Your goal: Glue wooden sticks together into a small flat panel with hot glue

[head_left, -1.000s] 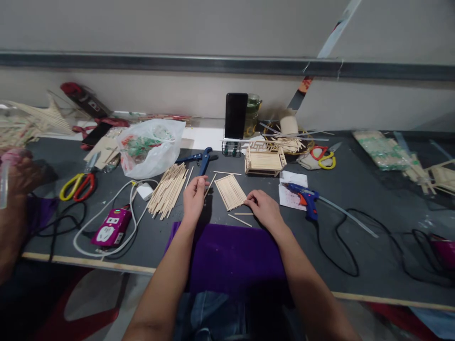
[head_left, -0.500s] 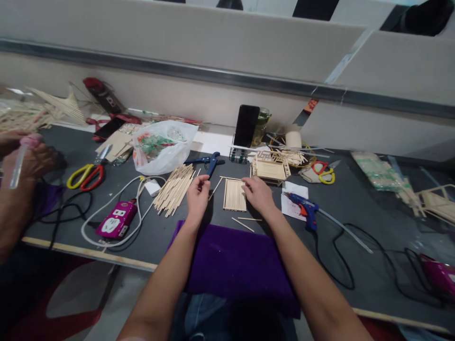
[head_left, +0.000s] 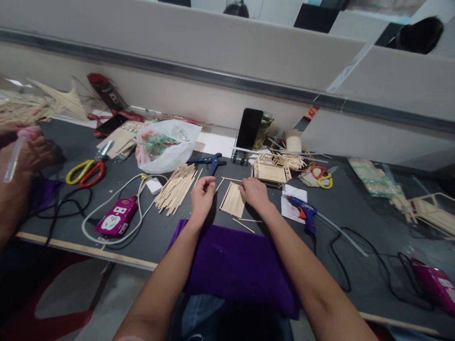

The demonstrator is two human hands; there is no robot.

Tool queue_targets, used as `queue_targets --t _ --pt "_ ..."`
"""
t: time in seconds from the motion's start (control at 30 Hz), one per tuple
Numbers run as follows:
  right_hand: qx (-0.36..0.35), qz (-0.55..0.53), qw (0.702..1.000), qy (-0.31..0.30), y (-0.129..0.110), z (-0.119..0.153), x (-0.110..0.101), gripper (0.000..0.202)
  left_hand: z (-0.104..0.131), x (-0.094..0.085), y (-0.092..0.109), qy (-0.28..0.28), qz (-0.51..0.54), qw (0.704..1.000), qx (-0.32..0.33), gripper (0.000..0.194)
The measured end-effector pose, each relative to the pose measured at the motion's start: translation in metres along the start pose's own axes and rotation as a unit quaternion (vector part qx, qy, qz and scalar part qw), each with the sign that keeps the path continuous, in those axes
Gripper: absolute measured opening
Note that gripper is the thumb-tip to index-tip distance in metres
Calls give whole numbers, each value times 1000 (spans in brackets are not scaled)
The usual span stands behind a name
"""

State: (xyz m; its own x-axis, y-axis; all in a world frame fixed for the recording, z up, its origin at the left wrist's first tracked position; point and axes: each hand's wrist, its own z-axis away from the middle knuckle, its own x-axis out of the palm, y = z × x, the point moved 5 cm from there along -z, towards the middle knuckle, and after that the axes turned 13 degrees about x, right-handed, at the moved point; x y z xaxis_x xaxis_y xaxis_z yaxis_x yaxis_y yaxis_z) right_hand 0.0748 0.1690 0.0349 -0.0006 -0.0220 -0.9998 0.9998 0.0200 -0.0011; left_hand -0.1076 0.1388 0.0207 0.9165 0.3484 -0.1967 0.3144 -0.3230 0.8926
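A small flat panel of wooden sticks (head_left: pixel 232 200) lies tilted on the dark table between my hands. My right hand (head_left: pixel 255 193) has its fingers bent over the panel's upper right edge and grips it there. To the left, my left hand (head_left: pixel 202 198) is closed with curled fingers; whatever it may hold is hidden. One thin loose stick (head_left: pixel 220 183) runs beside the left fingertips. Two more short sticks (head_left: pixel 243 225) lie just below the panel. A heap of cut sticks (head_left: pixel 175 190) spreads left of my left hand.
Behind my right hand stands a box-like stick model (head_left: pixel 272 171). A blue glue gun (head_left: pixel 304 212) lies to the right on paper. Blue cutters (head_left: pixel 213 163), a plastic bag (head_left: pixel 167 147), a phone (head_left: pixel 249 128) and a purple power strip (head_left: pixel 117 218) surround the area. A co-worker's hands (head_left: pixel 26 151) are far left.
The panel has turned on the table, its lower end swinging left, with my right hand at its edge. My left hand has moved slightly right and its fingers have curled in.
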Motion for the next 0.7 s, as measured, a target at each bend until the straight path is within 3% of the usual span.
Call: queue_targets --t 0.33,0.5,0.6,0.7 --pt "68 20 997 -28 25 28 4 33 0 4 -2 -31 -11 999 7 21" --pt "111 5 993 -48 41 39 5 36 3 11 -4 -111 -65 992 17 19" --pt "131 -12 990 -56 49 45 7 37 7 14 -5 -187 -149 971 12 23" --pt "140 -76 986 -44 54 50 8 31 10 13 -1 -227 -211 951 24 30"
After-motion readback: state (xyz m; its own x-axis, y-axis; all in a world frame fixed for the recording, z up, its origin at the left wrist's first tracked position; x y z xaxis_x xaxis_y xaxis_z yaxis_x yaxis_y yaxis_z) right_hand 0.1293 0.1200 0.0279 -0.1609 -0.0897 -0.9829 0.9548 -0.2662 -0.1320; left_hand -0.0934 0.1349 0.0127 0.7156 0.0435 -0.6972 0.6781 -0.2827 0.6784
